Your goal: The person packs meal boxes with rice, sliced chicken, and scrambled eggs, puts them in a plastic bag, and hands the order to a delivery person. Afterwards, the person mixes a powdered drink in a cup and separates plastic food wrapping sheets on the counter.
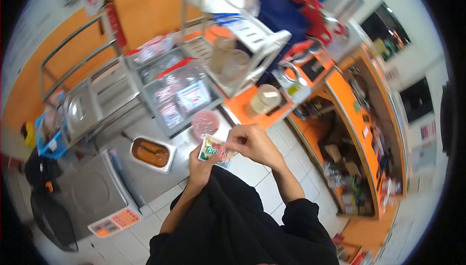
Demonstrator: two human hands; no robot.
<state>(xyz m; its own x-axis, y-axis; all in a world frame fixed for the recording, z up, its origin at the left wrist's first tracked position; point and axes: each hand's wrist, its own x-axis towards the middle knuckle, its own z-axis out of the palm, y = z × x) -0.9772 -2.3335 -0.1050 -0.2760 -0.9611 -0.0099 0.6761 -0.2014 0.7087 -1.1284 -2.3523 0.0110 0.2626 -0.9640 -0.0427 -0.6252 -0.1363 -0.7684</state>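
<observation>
- Gripping the packet (212,149) in the left hand (200,168), thumb across its printed face; best to keep that hold low and light, so as not to press on whatever may be inside.
- Bringing the right hand (255,144) to the packet's right-hand edge, thumb and fingers drawn close together; cannot tell whether pinching a corner or only touching.
- Judged as fine work at the packet's edge; brace both hands close together, pinch a small bit, and pull slowly rather than jerk.
- Find the packet just on the near side of the pink container (205,122), close to the edge of the steel surface (182,168); better to work over the surface than over the tiled floor (281,177).
- Keep the left elbow clear of the metal pan (171,154) of brown sauce.
</observation>
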